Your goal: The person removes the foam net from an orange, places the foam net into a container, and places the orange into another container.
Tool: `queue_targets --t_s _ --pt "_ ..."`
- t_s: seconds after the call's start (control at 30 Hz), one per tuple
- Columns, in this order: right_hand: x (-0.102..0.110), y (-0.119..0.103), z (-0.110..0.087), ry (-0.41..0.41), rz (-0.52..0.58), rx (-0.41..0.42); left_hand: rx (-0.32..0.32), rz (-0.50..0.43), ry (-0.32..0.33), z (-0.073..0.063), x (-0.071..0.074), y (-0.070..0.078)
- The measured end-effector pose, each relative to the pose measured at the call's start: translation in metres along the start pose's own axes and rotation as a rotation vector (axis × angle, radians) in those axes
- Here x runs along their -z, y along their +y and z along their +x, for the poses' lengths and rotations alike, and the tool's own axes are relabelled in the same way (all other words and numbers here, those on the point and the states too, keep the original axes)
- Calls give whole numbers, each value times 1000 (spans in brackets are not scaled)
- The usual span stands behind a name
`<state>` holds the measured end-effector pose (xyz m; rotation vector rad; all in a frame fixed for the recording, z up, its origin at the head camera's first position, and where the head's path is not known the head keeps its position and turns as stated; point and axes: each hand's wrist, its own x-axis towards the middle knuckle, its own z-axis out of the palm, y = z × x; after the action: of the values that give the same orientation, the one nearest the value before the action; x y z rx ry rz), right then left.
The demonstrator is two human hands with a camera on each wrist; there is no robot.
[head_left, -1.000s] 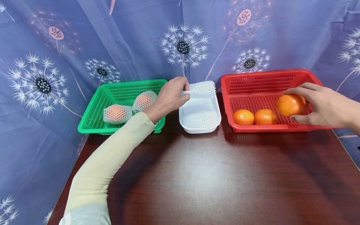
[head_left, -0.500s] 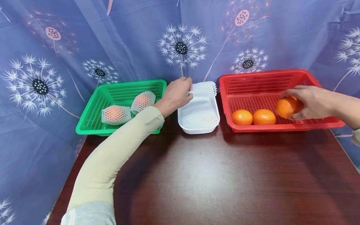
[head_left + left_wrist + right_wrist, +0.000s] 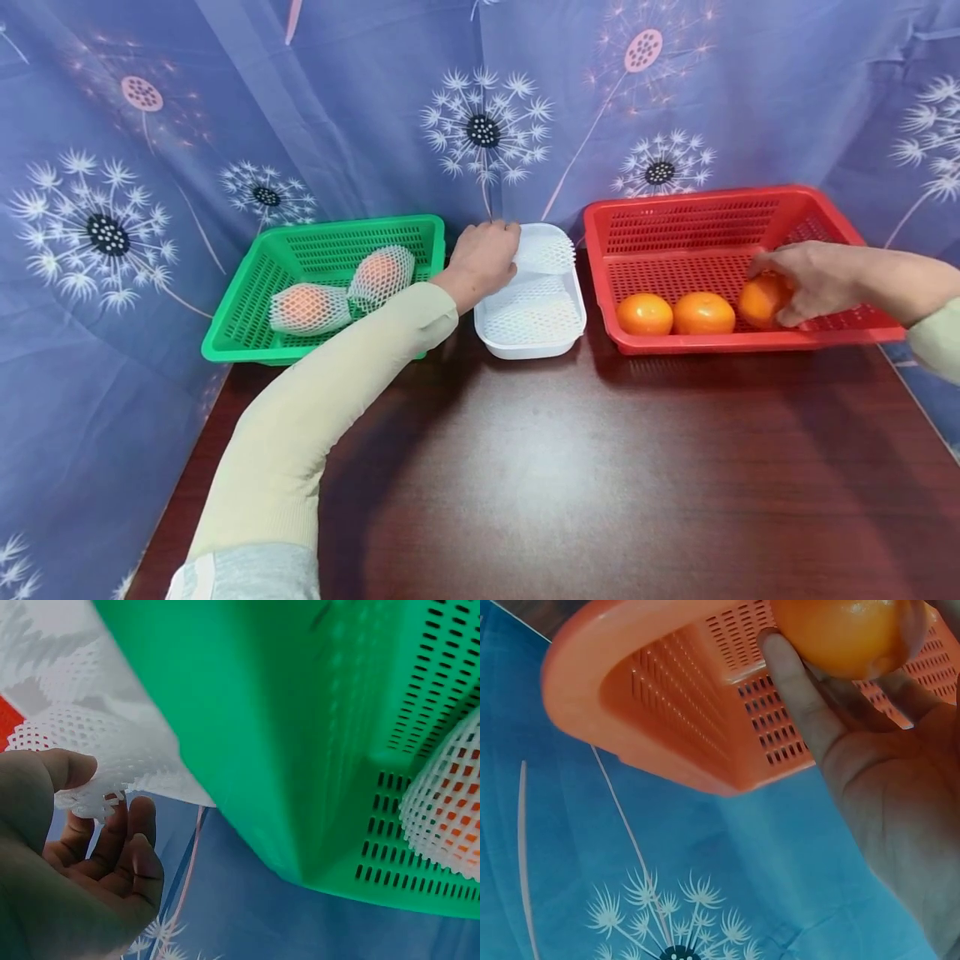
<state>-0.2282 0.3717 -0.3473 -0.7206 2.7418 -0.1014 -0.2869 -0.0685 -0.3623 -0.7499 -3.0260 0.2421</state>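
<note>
My left hand (image 3: 486, 257) is at the left rim of the white tray (image 3: 528, 350), holding one end of a white foam fruit net (image 3: 546, 250). In the left wrist view, that foam net (image 3: 94, 761) passes between the thumb and the curled fingers. Another net (image 3: 531, 308) lies flat in the tray. Inside the red basket (image 3: 705, 342), my right hand (image 3: 821, 279) grips an orange (image 3: 763, 300) from its right side. The right wrist view has the same orange (image 3: 847, 634) between thumb and fingers. Two more oranges (image 3: 645, 314) sit to its left.
At the left stands a green basket (image 3: 232, 333) holding two net-wrapped fruits (image 3: 307, 308). The tray is between the two baskets on a dark wooden table (image 3: 570, 483). A blue curtain (image 3: 360, 108) with dandelion prints hangs close behind them.
My left hand has moved slightly right and down, lowering the foam net into the tray. My right hand has lowered its orange beside the other two in the red basket.
</note>
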Motion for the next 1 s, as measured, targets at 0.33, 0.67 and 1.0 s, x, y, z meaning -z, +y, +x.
queue_targets --t_s 0.33,0.67,1.0 --pt "-10 4 3 -53 40 -5 -69 65 -77 -9 -12 8" --pt "-18 7 5 -70 62 6 -145 68 -177 -16 -10 12" --pt "-25 6 7 -68 131 8 -197 54 -215 -23 -5 11"
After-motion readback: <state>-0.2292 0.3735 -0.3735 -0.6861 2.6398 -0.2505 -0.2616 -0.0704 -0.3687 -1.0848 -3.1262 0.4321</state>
